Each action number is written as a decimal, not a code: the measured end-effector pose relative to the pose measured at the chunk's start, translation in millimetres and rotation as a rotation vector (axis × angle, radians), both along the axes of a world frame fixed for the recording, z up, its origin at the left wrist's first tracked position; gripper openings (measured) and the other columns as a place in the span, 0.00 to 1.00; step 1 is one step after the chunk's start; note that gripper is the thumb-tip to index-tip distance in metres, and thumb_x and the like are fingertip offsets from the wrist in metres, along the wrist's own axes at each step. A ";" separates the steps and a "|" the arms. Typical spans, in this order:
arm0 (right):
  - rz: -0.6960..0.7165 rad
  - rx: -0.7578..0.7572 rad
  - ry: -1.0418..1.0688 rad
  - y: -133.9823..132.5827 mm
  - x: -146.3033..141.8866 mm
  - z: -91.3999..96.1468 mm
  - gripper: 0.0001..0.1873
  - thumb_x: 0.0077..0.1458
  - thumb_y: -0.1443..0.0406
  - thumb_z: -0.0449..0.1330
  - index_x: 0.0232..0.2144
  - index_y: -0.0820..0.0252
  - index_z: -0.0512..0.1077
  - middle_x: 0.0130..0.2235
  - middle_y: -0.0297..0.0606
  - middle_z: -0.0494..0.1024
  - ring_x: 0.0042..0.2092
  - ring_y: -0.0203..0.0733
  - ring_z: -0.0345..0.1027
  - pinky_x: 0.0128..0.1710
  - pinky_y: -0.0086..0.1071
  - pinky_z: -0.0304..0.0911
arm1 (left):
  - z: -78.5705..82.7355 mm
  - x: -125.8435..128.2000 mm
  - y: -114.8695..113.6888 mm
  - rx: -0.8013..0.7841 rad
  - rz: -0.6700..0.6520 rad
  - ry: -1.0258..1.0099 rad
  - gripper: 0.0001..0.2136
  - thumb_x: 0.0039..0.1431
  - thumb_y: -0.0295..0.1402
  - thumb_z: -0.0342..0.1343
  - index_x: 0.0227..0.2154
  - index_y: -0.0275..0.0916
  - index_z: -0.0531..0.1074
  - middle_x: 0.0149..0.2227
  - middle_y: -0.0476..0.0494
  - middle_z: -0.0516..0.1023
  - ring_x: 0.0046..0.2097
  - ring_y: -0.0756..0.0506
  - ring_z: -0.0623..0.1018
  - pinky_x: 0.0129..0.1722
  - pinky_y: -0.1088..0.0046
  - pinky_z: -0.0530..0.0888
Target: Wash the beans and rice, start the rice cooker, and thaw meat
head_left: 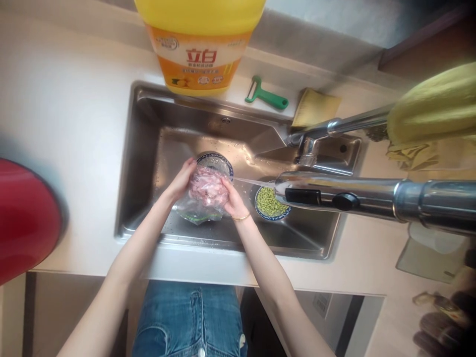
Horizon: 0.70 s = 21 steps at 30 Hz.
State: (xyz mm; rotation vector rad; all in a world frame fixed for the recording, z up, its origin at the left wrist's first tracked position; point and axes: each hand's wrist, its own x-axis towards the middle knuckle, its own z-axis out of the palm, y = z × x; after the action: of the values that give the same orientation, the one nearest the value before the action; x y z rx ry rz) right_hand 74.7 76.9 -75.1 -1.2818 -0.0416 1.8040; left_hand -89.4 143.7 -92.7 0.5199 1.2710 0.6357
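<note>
Between my two hands is a clear zip bag of raw meat [208, 187], pink with pale patches, held over the sink. My left hand [183, 177] grips its left side, and my right hand [233, 201] is closed on its right side. The bag's zip edge hangs toward me. Just behind the bag, partly hidden by it, sits a blue-rimmed bowl [214, 159]. A thin stream of water runs from the faucet [334, 196] toward this bowl. To the right, partly under the faucet head, stands a second blue-rimmed bowl holding green beans [270, 202].
The steel sink [145, 148] is set in a white counter. Behind it stand a large yellow detergent bottle [201, 54], a green peeler [267, 94] and a yellow sponge [314, 106]. A yellow cloth [435, 109] hangs at right. A red rounded object [28, 218] is at left.
</note>
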 end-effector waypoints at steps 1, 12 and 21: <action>0.007 0.006 0.010 -1.1 0.3 1.0 0.13 0.56 0.58 0.62 0.41 0.56 0.77 0.43 0.36 0.83 0.46 0.43 0.78 0.46 0.35 0.75 | 1.1 -5.1 -1.1 -0.001 -0.006 -0.034 0.26 0.61 0.43 0.56 0.61 0.42 0.63 0.59 0.40 0.69 0.59 0.42 0.72 0.58 0.68 0.68; -0.002 0.012 0.144 3.1 -19.7 10.6 0.16 0.59 0.57 0.56 0.40 0.59 0.77 0.44 0.38 0.83 0.50 0.45 0.76 0.50 0.36 0.73 | 23.4 -15.5 -9.2 0.103 -0.008 -0.023 0.30 0.53 0.43 0.62 0.56 0.36 0.65 0.39 0.43 0.76 0.40 0.44 0.77 0.45 0.68 0.72; 0.049 -0.293 0.199 -0.6 -19.3 6.5 0.18 0.63 0.59 0.50 0.38 0.61 0.78 0.36 0.38 0.84 0.35 0.40 0.78 0.37 0.31 0.75 | 20.9 -7.2 -4.3 0.039 -0.063 0.271 0.18 0.55 0.33 0.55 0.49 0.39 0.67 0.35 0.45 0.73 0.41 0.43 0.75 0.48 0.64 0.71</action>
State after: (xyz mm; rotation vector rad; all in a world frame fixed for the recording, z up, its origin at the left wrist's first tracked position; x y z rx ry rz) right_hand 55.4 76.3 -68.6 -1.3017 0.3141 2.0263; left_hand -96.5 139.5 -71.8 0.6929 1.4926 0.5503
